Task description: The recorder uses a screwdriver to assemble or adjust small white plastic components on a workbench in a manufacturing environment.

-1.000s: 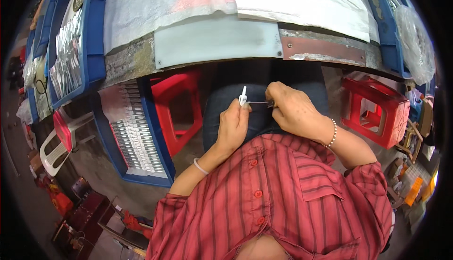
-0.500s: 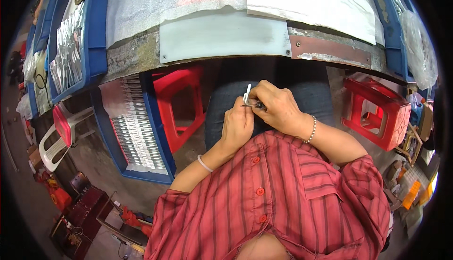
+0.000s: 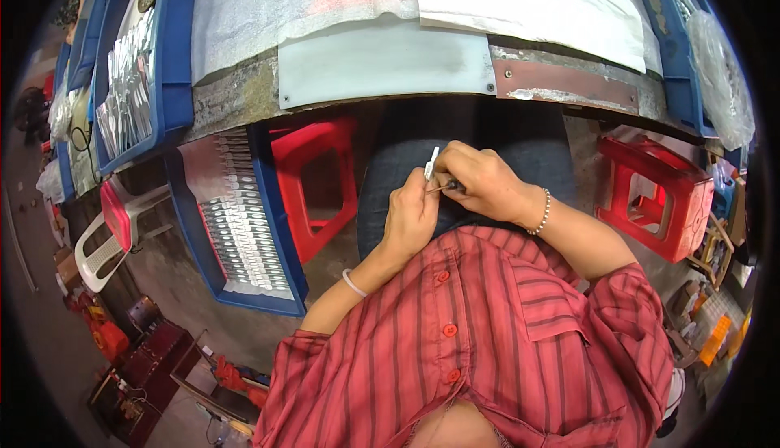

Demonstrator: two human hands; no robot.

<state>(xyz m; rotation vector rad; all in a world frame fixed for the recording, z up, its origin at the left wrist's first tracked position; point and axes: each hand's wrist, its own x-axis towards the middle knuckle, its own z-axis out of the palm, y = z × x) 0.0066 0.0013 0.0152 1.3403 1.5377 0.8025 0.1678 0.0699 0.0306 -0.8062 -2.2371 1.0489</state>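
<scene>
Over my lap, my left hand [image 3: 412, 214] pinches a slim white and silvery piece [image 3: 431, 165] that sticks up past the fingertips. Its lower end is hidden in the fingers. My right hand [image 3: 490, 186] is closed on a small tool [image 3: 453, 185] with a dark handle end and a thin metal shaft. That shaft points left and reaches the left fingers, just below the white piece. Both hands are close together, almost touching. What the shaft's tip meets is too small to make out.
Ahead is the workbench with a pale plate [image 3: 382, 66] on its edge and white cloth [image 3: 528, 1] on top. A blue crate [image 3: 296, 281] of neatly rowed slim pieces stands at left, beside a red stool [image 3: 321, 233]. Another red stool [image 3: 691, 212] is at right.
The white piece leans a little more to the right. The thin shaft has tilted, its left end now lower. Both hands stay close together with their grips kept.
</scene>
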